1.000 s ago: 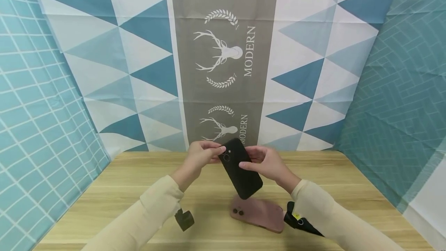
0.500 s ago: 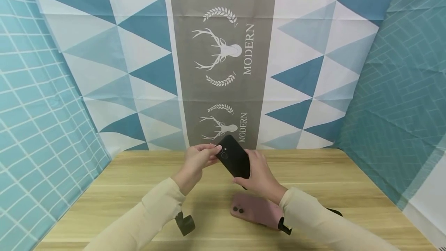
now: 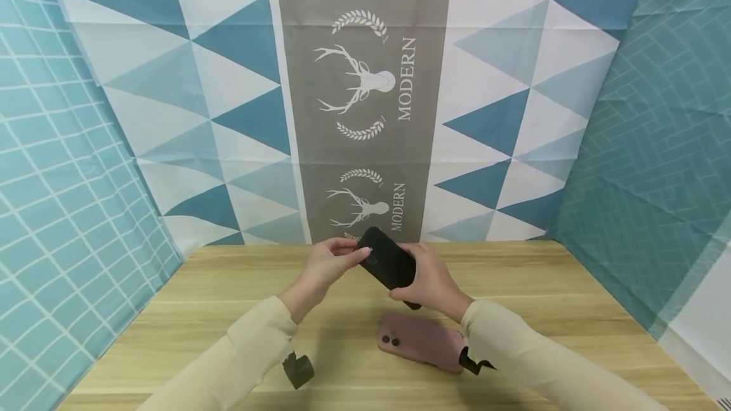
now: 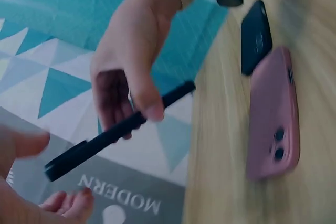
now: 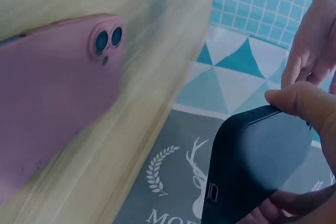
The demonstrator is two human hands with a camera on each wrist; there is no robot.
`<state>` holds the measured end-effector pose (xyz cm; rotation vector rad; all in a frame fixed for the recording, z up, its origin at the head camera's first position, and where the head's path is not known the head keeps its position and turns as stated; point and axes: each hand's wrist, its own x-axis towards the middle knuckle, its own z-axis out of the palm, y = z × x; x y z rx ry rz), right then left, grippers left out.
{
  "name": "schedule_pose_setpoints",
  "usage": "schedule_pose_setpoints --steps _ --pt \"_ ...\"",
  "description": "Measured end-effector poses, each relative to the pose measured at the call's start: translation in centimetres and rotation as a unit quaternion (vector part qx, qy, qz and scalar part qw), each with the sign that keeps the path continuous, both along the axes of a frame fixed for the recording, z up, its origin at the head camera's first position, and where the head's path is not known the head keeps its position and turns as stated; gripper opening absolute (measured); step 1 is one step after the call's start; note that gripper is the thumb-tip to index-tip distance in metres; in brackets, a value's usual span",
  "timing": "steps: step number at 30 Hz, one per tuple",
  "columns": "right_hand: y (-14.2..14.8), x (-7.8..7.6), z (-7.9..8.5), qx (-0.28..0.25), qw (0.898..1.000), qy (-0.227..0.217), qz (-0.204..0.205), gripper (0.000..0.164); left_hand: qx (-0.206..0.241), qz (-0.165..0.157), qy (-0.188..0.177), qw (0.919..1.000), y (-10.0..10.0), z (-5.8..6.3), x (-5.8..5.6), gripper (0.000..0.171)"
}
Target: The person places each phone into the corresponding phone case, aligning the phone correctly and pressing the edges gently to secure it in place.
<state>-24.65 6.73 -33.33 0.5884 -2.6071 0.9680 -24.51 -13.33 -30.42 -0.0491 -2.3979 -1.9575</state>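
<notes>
A black phone (image 3: 384,257) is held tilted above the table, its camera end toward the left. My right hand (image 3: 431,279) grips it by the long edges, thumb on one side and fingers on the other. At the camera end is my left hand (image 3: 327,266). The left wrist view shows the left thumb (image 4: 29,142) and fingers spread on either side of that end, with a gap to the phone. On the table below lies a pink phone (image 3: 421,339), camera side up. Beside it another black phone (image 4: 256,40) appears in the left wrist view; the right sleeve hides it from the head view.
The wooden table (image 3: 228,309) reaches back to a patterned cloth (image 3: 365,81) with deer prints. A teal cloth (image 3: 657,163) hangs at the right and a blue tile-print cloth (image 3: 57,176) at the left. Black wrist cameras (image 3: 299,370) protrude below the sleeves.
My right hand has shifted its hold from the phone's broad back to its long edges. The phone has tipped flatter. The left hand has stayed by the camera end; the pink phone has not moved.
</notes>
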Motion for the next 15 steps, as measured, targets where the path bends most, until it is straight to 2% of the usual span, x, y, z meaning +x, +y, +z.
schedule_pose_setpoints --steps 1,2,3,4,5,6,8,9,10,11,13,15 --pt "0.11 -0.08 -0.02 0.005 1.000 0.005 0.007 0.073 -0.046 -0.009 0.018 0.9987 -0.15 0.09 0.07 0.050" --pt "0.18 -0.18 -0.04 0.009 1.000 0.008 0.013 0.073 -0.098 -0.025 0.052 0.9935 -0.33 0.19 0.15 0.057" --pt "0.24 -0.22 -0.03 0.018 1.000 0.011 0.017 0.073 -0.151 -0.043 0.094 0.9831 -0.53 0.27 0.20 0.064" --pt "0.28 -0.24 -0.03 0.028 0.999 0.015 0.023 0.072 -0.198 -0.066 0.142 0.9675 -0.70 0.33 0.22 0.071" --pt "0.28 -0.23 0.02 0.040 0.999 0.020 0.030 0.072 -0.247 -0.088 0.191 0.9461 -0.86 0.37 0.23 0.076" --pt "0.28 -0.21 0.07 0.053 0.998 0.026 0.038 0.072 -0.292 -0.107 0.238 0.9203 -0.99 0.41 0.28 0.081" --pt "0.24 -0.09 0.21 0.083 0.994 0.037 0.054 0.073 -0.375 -0.145 0.319 0.8581 -1.10 0.38 0.35 0.087" --pt "0.23 0.03 0.31 0.096 0.992 0.043 0.064 0.073 -0.408 -0.163 0.335 0.8336 -1.08 0.32 0.35 0.088" --pt "0.20 0.12 0.38 0.109 0.990 0.050 0.075 0.073 -0.438 -0.180 0.341 0.8123 -0.99 0.27 0.38 0.088" --pt "0.17 0.23 0.43 0.123 0.987 0.056 0.084 0.074 -0.464 -0.194 0.337 0.7956 -0.86 0.24 0.45 0.087" --pt "0.07 0.42 0.47 0.142 0.983 0.060 0.098 0.075 -0.503 -0.212 0.330 0.7699 -0.55 0.06 0.50 0.085" --pt "-0.05 0.56 0.42 0.151 0.981 0.057 0.109 0.075 -0.525 -0.222 0.315 0.7586 -0.29 -0.23 0.46 0.081"
